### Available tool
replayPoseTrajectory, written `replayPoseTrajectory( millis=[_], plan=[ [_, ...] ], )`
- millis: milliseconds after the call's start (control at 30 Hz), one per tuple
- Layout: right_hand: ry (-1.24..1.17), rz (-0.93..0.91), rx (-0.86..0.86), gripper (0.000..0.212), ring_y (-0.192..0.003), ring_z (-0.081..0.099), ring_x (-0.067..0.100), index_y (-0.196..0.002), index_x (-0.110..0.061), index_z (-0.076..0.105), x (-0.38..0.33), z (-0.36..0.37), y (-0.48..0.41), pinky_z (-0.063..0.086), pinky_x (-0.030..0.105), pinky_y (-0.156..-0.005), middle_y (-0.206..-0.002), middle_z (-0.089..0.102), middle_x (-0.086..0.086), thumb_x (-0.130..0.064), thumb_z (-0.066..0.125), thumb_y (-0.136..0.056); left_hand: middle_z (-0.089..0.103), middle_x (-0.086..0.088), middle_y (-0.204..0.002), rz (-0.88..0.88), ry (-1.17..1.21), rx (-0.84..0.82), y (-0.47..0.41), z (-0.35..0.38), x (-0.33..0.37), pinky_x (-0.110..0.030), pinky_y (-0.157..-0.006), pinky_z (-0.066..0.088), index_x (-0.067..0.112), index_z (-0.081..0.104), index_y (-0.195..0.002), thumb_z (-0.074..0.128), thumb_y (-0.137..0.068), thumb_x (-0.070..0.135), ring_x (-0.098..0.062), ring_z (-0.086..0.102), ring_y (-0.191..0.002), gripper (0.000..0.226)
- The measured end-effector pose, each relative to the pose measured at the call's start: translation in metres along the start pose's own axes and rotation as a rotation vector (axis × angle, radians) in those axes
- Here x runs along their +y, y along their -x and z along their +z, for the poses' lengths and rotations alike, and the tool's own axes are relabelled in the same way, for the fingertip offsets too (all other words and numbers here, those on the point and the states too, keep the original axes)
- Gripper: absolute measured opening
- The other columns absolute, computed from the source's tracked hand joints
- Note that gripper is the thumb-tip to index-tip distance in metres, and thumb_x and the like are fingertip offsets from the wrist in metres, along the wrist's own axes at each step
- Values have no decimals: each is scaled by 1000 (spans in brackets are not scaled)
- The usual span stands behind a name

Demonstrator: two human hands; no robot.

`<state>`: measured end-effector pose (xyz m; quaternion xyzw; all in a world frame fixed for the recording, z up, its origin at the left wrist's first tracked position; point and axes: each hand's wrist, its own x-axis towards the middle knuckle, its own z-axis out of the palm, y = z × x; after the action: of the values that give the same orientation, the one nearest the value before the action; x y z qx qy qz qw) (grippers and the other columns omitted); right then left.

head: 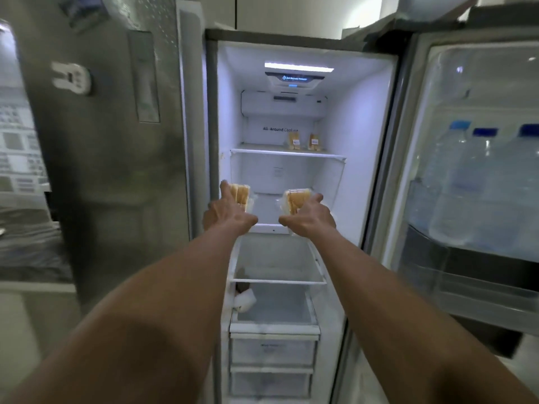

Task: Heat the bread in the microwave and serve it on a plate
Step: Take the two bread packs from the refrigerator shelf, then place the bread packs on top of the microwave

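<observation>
Both my arms reach into the open fridge at its middle shelf [267, 227]. My left hand [229, 212] grips a clear pack of sliced bread [239, 193], held upright. My right hand [310, 215] grips a second clear pack of bread [293, 201]. Two more small bread packs [304, 141] stand on the upper shelf at the back. No microwave or plate is in view.
The right fridge door [466, 170] stands open, with several water bottles [478, 182] in its rack. The closed left door [110, 141] is steel. A white object [245, 300] lies on a lower shelf, and drawers [272, 351] sit at the bottom.
</observation>
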<state>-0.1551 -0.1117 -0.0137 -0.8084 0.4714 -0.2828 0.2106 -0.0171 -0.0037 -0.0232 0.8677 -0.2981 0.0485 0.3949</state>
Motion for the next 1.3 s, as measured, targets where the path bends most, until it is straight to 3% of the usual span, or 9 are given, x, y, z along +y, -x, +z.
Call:
replayPoseTrajectory(
  millis=[100, 233, 333, 600, 767, 900, 1000, 1167, 1300],
  plan=[
    [-4, -63, -19, 101, -116, 53, 33, -142, -9, 20, -15, -6, 27, 38, 33, -78, -130, 51, 16, -49, 78, -71, 55, -9, -117, -31, -9, 33, 25, -32, -14, -38, -78, 48, 29, 9, -153, 81, -71, 37, -31, 58, -101, 109],
    [-38, -138, -99, 96, -109, 56, 32, -140, -11, 21, -36, -7, 61, 45, 37, -80, -126, 51, 15, -50, 78, -73, 57, -4, -116, -80, 24, 131, 59, -72, -36, -37, -81, 46, 25, 25, -143, 84, -66, 36, -30, 58, -111, 97],
    [-80, -192, -145, 93, -110, 55, 32, -138, -12, 24, -57, 1, 85, 46, 39, -84, -126, 52, 14, -50, 79, -72, 61, -6, -116, -150, -25, 187, 86, -101, -56, -42, -92, 50, 28, 22, -143, 81, -65, 40, -34, 58, -111, 99],
    [-168, -348, -287, 101, -114, 56, 31, -141, -5, 28, -135, 58, 152, 46, 36, -87, -128, 55, 11, -52, 81, -68, 60, -11, -115, -426, -77, 346, 130, -186, -136, -38, -84, 49, 38, 14, -150, 85, -63, 44, -35, 60, -112, 113],
    [-180, -448, -364, 103, -115, 57, 31, -140, -3, 34, -200, 105, 187, 46, 35, -84, -128, 57, 11, -56, 80, -63, 64, -10, -108, -507, -71, 397, 133, -239, -194, -44, -83, 58, 39, 12, -141, 76, -42, 50, -35, 65, -95, 119],
    [-218, -479, -449, 113, -121, 54, 29, -142, -4, 32, -253, 147, 212, 47, 35, -90, -134, 51, 10, -61, 83, -60, 58, -12, -122, -533, -112, 445, 129, -273, -242, -45, -92, 53, 28, 4, -150, 90, -62, 38, -38, 60, -108, 124],
    [-217, -498, -485, 109, -111, 60, 28, -136, -5, 38, -292, 179, 225, 53, 35, -86, -125, 56, 9, -64, 83, -56, 55, -15, -133, -596, -135, 463, 115, -301, -282, -39, -87, 51, 23, -3, -155, 88, -68, 33, -38, 59, -116, 126],
    [-234, -519, -531, 99, -107, 61, 27, -134, -8, 33, -356, 227, 231, 47, 32, -72, -117, 57, 7, -58, 82, -65, 57, -10, -122, -606, -193, 440, 81, -342, -341, -35, -76, 42, 12, 8, -153, 84, -74, 29, -33, 57, -116, 111],
    [-236, -515, -526, 97, -112, 59, 31, -131, -9, 30, -400, 268, 225, 52, 39, -83, -123, 58, 10, -58, 82, -65, 58, -11, -125, -607, -216, 450, 43, -367, -385, -33, -80, 48, 6, 36, -140, 88, -65, 37, -30, 57, -114, 96]
  ],
)
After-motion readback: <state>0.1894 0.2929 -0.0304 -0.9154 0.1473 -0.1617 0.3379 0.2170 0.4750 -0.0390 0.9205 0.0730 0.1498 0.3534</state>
